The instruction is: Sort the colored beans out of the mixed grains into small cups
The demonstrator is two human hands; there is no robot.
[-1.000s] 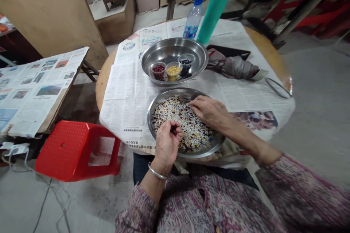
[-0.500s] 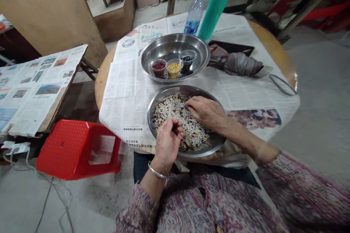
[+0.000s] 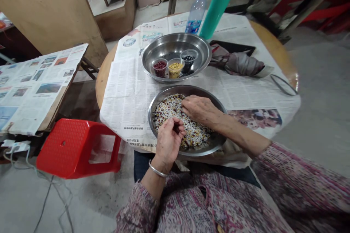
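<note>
Head camera: Your left grip (image 3: 168,140) and right grip (image 3: 201,110) hang over a steel near basin (image 3: 216,140) of mixed grains (image 3: 169,107) on a newspaper-covered desk (image 3: 105,74).
Spill risk: The near basin sits at the edge of the desk, close above your legs; a forearm leaning on its rim could tip it, and a hasty sweep of the fingers could flick grains over the side.
Drop risk: Anything tucked into the left grip could fall back if those fingers loosened.
Mixed grains: They lie below both grips, spread across the basin floor, directly under the right grip's fingertips; contact there is hard to confirm.
Grip state: Right fingers bunched and bent down, left fingers curled towards the thumb; you cannot tell whether either holds anything.
Far basin (image 3: 169,49): Three clear cups, of red beans (image 3: 159,66), yellow pieces (image 3: 175,67) and black pieces (image 3: 188,59), stand beyond your reach of the moment, untouched.
</note>
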